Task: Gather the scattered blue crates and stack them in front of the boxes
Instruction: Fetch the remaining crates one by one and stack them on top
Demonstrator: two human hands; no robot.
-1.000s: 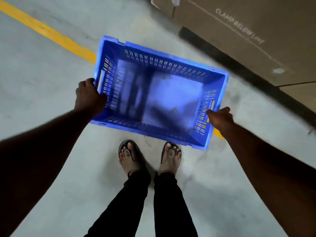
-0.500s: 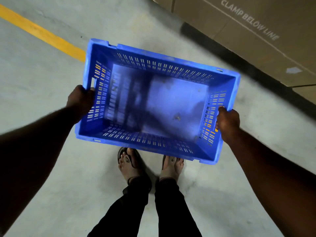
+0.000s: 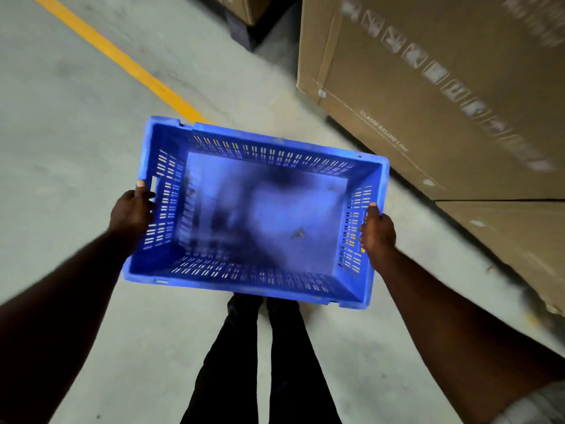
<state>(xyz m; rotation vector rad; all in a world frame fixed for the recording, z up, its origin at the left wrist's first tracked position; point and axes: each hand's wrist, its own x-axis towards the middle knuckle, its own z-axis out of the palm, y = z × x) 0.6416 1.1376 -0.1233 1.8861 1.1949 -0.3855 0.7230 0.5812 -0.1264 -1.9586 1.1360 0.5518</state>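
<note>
Crate [image 3: 260,209], blue, slotted walls, held level off the floor [image 3: 76,123], above the person's legs. I see the left hand [image 3: 131,214] gripping the left end wall, one fingertip showing at the handle slot. The right hand [image 3: 377,232] grips the right end wall, thumb on the rim. Cardboard boxes [image 3: 428,87] stand near, ahead and to the right.
</note>
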